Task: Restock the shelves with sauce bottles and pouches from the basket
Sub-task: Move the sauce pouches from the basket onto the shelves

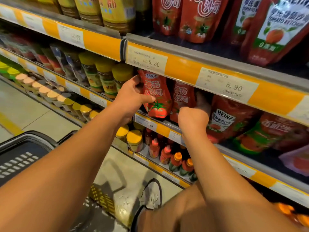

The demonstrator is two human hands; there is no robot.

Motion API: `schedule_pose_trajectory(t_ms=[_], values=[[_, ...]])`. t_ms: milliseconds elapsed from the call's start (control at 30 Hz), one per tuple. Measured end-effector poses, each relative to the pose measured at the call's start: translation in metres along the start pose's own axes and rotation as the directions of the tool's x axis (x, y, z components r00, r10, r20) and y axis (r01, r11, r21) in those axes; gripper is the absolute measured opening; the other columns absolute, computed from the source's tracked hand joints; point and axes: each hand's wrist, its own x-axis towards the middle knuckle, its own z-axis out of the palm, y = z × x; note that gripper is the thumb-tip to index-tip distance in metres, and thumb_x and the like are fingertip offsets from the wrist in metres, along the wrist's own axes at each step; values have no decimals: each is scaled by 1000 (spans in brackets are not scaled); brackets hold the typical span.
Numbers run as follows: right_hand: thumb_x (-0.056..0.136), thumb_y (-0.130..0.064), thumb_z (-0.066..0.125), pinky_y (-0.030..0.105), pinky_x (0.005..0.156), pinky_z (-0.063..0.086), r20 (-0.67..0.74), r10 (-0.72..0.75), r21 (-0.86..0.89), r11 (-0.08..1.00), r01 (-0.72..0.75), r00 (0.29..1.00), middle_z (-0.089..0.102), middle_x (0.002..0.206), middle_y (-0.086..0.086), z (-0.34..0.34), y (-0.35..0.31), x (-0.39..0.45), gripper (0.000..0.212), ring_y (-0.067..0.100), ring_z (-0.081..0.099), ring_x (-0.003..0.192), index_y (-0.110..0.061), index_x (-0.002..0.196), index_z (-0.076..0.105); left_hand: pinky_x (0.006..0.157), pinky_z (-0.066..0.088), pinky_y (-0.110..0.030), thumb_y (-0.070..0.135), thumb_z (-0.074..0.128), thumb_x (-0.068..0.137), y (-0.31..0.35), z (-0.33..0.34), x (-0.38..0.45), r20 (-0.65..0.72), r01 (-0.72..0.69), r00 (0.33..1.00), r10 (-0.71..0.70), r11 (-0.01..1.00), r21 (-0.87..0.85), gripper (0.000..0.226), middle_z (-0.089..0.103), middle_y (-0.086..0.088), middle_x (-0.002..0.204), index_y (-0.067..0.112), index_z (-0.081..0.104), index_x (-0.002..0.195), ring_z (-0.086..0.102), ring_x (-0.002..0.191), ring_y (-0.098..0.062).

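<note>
Left hand: the left hand (133, 94) grips a red tomato-sauce pouch (157, 96) by its left side, thumb across the front and fingers curled behind the upper edge.
Right hand: the right hand (192, 118) reaches in at the shelf's front edge with fingers curled against a second red pouch (182, 97); whether it truly pinches that pouch cannot be told, since the fingertips are hidden.
Where the pouch is: upright at the front edge of the middle shelf (160, 122), just below the price strip (184, 71), touching the second pouch on its right; a Heinz pouch (224, 118) stands further right.
Basket: the basket (21, 153) sits low at the left, well apart from the shelf; its contents cannot be seen.
Handling: the pouch looks soft and floppy, its film likely slick, and it probably sags if held only by a top corner.
Where to hold: a grip across the waist, or one hand at the side and one steadying the base, seems safest.
Step in hand: seating the pouch upright in its row, judging by both hands at the shelf.
Risk: neighbouring pouches could tip forward off the edge.
</note>
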Motion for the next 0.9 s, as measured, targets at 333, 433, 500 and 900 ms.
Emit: schedule_pose_trajectory(t_ms=[333, 433, 500, 900], values=[[93, -2, 68, 33, 107, 47, 26, 17, -16, 1000, -17, 1000, 60, 144, 3, 12, 18, 12, 59, 23, 57, 132, -15, 149, 51, 95, 58, -33, -11, 71, 88, -4, 12, 15, 20, -34, 999, 31, 977, 209, 52, 69, -6, 125, 10, 55, 133, 66, 115, -19], [95, -5, 68, 29, 105, 45, 3, -24, -27, 999, 24, 1000, 61, 142, 4, 15, 16, 9, 54, 23, 58, 131, -14, 146, 53, 104, 54, -42, -13, 68, 89, -9, 14, 17, -32, -32, 999, 39, 981, 193, 54, 67, -9, 131, 8, 53, 136, 63, 122, -22], [95, -6, 66, 36, 107, 50, -6, -30, -19, 999, 30, 1000, 65, 137, 5, 19, 14, 9, 45, 23, 61, 126, -12, 139, 57, 107, 52, -45, -12, 70, 89, -12, 16, 19, -64, -33, 997, 47, 980, 197, 55, 66, -8, 133, 8, 53, 138, 61, 124, -22], [99, -20, 67, 37, 113, 44, -35, -99, -178, 980, 91, 994, 59, 144, 16, 14, -5, 1, 45, 32, 54, 135, -3, 140, 55, 107, 52, -42, 5, 71, 93, -25, 24, 22, -121, -38, 989, 89, 927, 372, 56, 63, -1, 134, 18, 51, 144, 59, 120, -21]])
